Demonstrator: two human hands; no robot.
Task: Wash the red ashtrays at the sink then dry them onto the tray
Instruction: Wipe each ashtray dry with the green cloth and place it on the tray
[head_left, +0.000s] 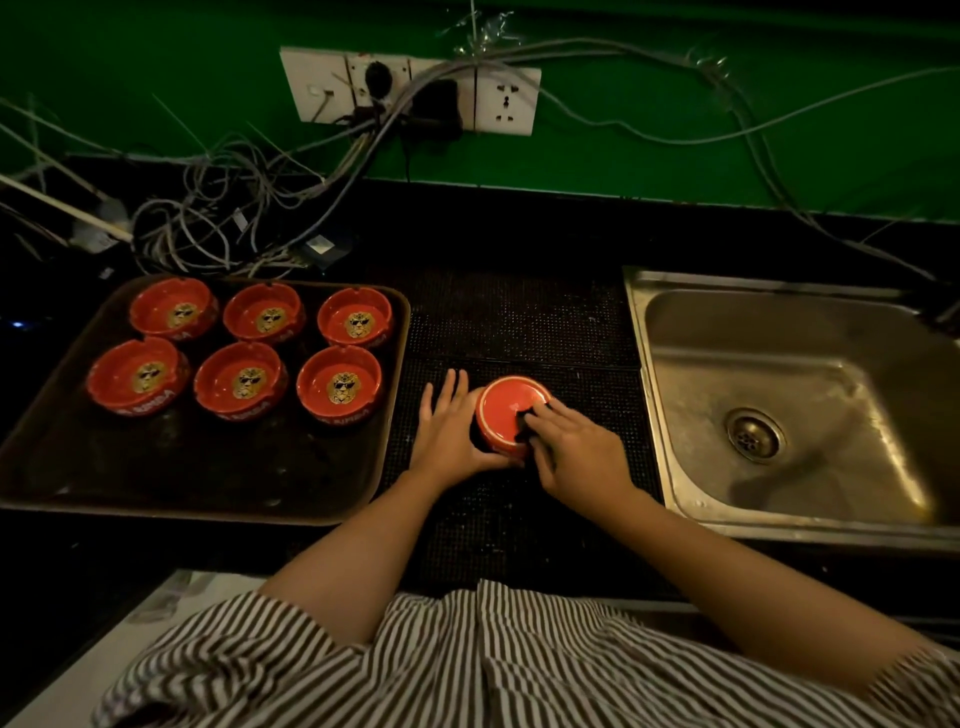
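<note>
1. The tray (47, 457) at the left holds six ashtrays (340, 384), upright in two rows, so these look finished
2. The left hand (449, 434) holds the side of the seventh ashtray (506, 410), upside down on the mat (519, 322)
3. The right hand (576, 452) pinches a dark cloth (524, 418) on its base; drying is in progress
4. The sink (779, 364) at the right holds no ashtrays; this one seems the last

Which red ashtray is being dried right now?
Find the metal sink on the right and the tray on the left. On the black mat between them, one ashtray lies upside down between both hands; the tray's six face up.
</note>
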